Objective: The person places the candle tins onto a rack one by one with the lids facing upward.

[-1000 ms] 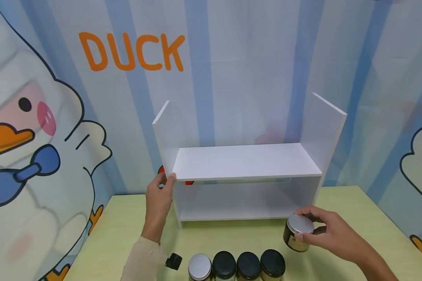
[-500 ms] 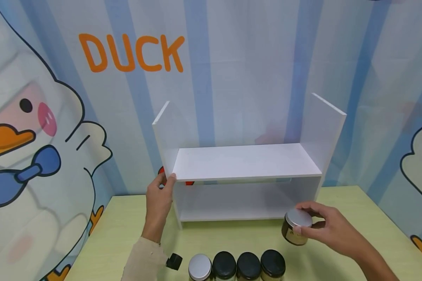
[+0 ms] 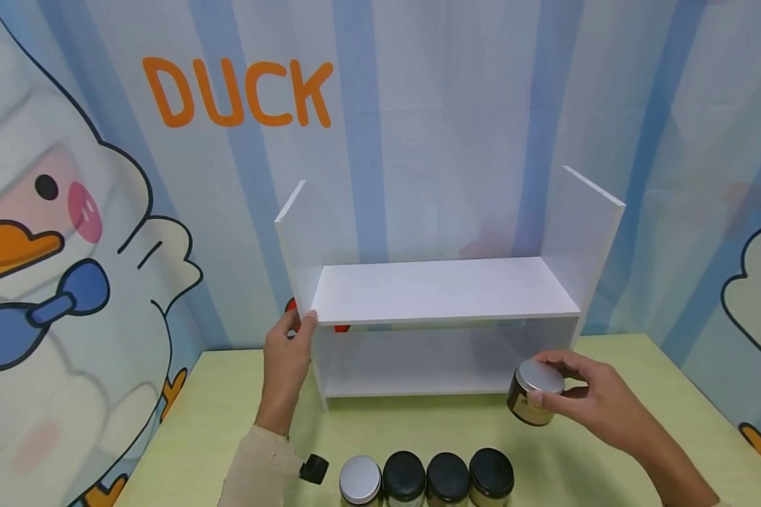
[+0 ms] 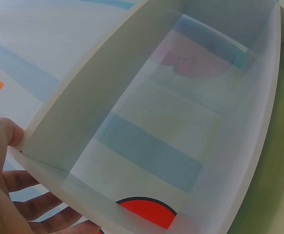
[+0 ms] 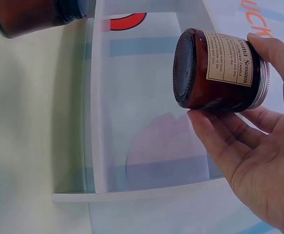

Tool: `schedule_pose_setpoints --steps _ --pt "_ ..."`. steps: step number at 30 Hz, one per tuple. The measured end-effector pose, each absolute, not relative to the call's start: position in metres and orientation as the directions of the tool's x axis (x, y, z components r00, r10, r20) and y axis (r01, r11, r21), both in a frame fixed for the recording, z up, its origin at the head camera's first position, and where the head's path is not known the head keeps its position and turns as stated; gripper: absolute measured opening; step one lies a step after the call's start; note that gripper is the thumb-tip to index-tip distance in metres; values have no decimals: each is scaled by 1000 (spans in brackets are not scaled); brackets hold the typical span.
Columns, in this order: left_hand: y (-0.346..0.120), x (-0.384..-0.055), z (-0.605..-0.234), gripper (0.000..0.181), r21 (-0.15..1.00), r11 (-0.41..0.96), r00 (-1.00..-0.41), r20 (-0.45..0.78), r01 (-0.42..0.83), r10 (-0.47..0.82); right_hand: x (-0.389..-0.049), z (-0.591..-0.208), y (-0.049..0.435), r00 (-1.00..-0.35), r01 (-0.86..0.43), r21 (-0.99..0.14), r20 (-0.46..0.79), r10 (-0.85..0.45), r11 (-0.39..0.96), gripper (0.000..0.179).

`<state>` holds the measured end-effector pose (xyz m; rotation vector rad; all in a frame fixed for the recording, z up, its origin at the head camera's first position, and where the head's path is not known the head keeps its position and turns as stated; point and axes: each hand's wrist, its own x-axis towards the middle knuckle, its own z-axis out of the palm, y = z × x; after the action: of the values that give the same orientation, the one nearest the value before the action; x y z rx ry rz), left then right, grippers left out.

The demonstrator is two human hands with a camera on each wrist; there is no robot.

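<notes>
My right hand (image 3: 599, 401) grips a scented candle jar (image 3: 534, 394) of dark amber glass with a silver lid, raised in front of the lower right of a white shelf (image 3: 444, 292). In the right wrist view the candle's cream label (image 5: 229, 58) shows, with thumb and fingertips on opposite sides of the glass. My left hand (image 3: 287, 366) holds the shelf's left side panel (image 3: 298, 253). From the left wrist view, its thumb lies on the front edge by the middle board, while its fingers reach round the panel's outer face.
Near the table's front edge a row of jars stands close together: one silver-lidded jar (image 3: 360, 480) and several black-lidded jars (image 3: 447, 479). A small black cube (image 3: 313, 469) is by the left sleeve. Behind the shelf hangs a striped duck-print backdrop (image 3: 444, 141). The table (image 3: 615, 366) is pale green.
The right hand has lifted the scented candle a little, moving it up and slightly nearer the shelf. The left hand and the row of jars have stayed in place.
</notes>
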<state>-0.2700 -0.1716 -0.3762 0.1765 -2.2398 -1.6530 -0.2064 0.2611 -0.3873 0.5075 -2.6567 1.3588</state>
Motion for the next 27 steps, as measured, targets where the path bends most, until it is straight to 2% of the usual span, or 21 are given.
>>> schedule_pose_setpoints --steps 27 --pt "-172 -270 -376 45 940 326 -930 206 102 -304 -216 -362 259 -917 -396 -716 337 -212 575 43"
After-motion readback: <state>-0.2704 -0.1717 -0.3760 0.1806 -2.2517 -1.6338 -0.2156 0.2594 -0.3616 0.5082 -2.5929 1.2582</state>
